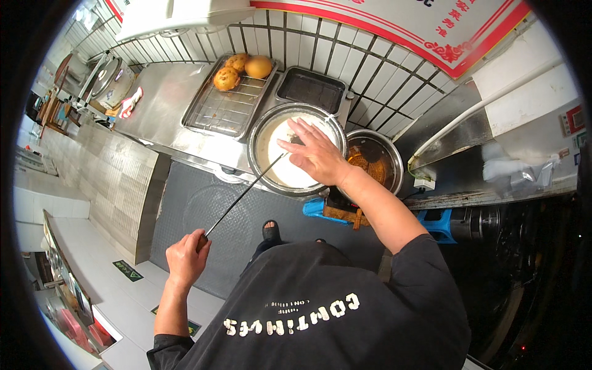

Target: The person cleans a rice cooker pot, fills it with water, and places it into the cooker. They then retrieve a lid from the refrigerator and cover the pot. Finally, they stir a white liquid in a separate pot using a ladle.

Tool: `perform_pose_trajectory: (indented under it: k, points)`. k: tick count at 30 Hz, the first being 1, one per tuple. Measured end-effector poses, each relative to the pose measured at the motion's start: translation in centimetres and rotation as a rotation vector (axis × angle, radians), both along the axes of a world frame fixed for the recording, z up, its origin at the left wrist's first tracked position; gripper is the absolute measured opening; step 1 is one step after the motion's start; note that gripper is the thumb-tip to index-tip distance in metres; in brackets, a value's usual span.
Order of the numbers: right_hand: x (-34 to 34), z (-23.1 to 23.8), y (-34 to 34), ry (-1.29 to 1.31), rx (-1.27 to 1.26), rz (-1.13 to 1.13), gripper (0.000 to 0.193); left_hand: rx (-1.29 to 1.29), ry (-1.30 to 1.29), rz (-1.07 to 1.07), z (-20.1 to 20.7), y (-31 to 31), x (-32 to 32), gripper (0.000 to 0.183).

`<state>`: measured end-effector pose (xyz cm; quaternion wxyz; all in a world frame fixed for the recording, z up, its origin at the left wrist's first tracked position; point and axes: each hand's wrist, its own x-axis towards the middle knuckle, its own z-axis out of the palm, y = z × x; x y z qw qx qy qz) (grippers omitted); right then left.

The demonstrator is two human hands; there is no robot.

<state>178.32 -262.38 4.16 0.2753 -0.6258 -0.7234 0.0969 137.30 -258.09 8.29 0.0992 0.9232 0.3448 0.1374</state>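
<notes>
My left hand [187, 256] is wrapped round the grip of a long, thin-rodded tool [243, 192]. The rod slants up to the right, into a wide metal pot [254, 165] of creamy white batter-like mix [268, 139]. My right hand [316, 154] is stretched out over the pot, palm down with fingers apart. Beneath its fingers a dark patch [296, 140] shows at the rod's far end; the hand partly hides it, so its shape is unclear. I cannot tell whether the right hand touches it.
A rack tray [216, 114] holds golden-brown round fried pieces [227, 78]. Beside it sits an empty dark tray [311, 87]. Right of the pot stands a metal pan [394, 157] of dark oil-like liquid with a brown piece inside. A blue plastic stool [317, 208] is below the counter.
</notes>
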Motion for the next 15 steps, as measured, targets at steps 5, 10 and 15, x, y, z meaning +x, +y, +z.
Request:
perform_pose_trajectory:
  k: [5, 10, 15]
  points:
    - [1.3, -2.0, 1.7, 0.107, -0.194, -0.106, 0.069, 0.018, -0.02, -0.04, 0.1, 0.1, -0.3, 0.03]
    - [3.7, -5.7, 2.4, 0.317, -0.531, -0.331, 0.074, -0.009, -0.049, -0.021, -0.3, -0.3, -0.8, 0.03]
    - [4.0, -5.9, 1.9, 0.223, -0.594, -0.553, 0.082, -0.032, -0.057, 0.006, -0.4, -0.2, -1.3, 0.03]
